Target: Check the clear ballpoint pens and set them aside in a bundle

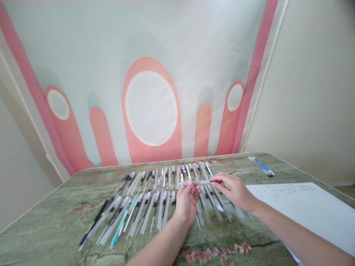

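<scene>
A slim translucent pen (204,182) spans the left hand (187,203) and right hand (233,187), thumb and fingers pinching it on each side, above rows of straight plastic pens (148,213), some dark-cored. White paper (307,210) lies flat on the mottled, flower-printed table (55,229).

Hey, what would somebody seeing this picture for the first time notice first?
Probably the pale, cloth-like backdrop with coral-pink rounded shapes, rising behind the green wood-patterned table. Next come two rows of slim, mostly see-through plastic pens across the table, and the bare left hand and right hand, right of middle, holding a translucent plastic pen.
</scene>
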A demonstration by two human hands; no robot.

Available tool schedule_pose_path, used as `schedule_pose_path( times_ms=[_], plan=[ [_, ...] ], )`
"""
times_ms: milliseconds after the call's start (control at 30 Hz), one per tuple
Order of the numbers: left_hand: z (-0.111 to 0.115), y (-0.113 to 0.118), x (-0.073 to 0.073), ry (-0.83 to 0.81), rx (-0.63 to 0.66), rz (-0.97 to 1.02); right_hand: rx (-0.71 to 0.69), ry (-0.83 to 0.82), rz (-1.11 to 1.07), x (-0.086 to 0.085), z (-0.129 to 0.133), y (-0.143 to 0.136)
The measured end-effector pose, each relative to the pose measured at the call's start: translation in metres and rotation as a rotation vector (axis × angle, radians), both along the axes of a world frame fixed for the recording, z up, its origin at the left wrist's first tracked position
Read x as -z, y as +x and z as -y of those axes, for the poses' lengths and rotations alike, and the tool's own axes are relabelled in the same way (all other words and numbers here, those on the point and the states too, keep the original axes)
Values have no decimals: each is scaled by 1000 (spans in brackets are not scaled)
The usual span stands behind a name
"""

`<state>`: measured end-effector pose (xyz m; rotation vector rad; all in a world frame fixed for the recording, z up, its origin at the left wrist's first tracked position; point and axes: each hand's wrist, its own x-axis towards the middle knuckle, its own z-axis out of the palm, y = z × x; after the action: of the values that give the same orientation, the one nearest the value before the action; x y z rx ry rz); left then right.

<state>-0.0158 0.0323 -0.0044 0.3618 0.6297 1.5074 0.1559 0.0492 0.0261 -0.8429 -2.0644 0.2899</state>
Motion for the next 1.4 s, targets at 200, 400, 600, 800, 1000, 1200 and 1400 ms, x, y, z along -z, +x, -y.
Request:
schedule_pose_path(
  times_ms=[200,400,600,800,1000,1200,1400],
  plan=[
    [0,0,1,-10,-1,3,11,37,20,7,-1,0],
    [2,2,1,6,24,2,47,7,18,12,0,0],
    [3,3,1,35,13,-36,137,-49,86,14,6,-6],
    [6,6,0,91,34,-66,204,-266,15,21,6,-10],
    [3,5,-2,87,11,-71,65,-479,-57,14,4,-7],
    [2,4,-1,88,0,-81,90,-261,45,8,3,-5],
    [3,5,-1,97,11,-89,88,-375,40,14,2,-6]
  ],
)
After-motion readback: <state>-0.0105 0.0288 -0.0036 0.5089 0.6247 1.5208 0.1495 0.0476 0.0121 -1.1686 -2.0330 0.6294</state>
